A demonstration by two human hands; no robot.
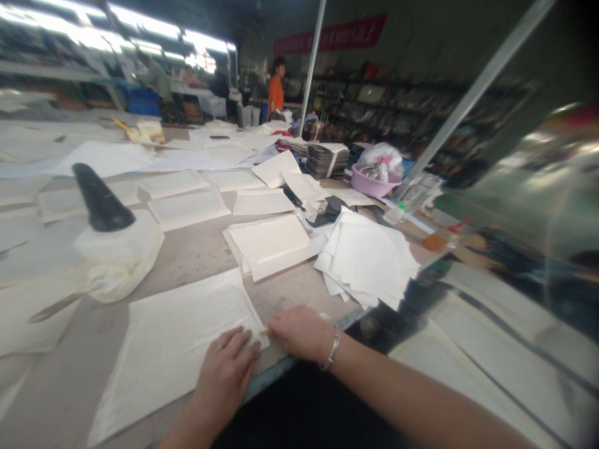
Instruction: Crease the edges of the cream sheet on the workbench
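Sheet (pixel 182 343), pale cream, lies flat on the table (pixel 191 246) by its near edge, with the left hand (pixel 227 365) laid over its right end, fingers loosely extended and gripping nothing. The right hand (pixel 299 330), a bracelet (pixel 334 349) at its wrist, has its fingers bunched at that same end, though with the blur there I cannot tell whether they pinch anything. Beyond the hands lie some cream panels (pixel 276 243) and, to their right, a fanned white pile (pixel 367 255), while a pale container (pixel 131 271) topped by a black cone-shaped object (pixel 100 199) stands to their left.
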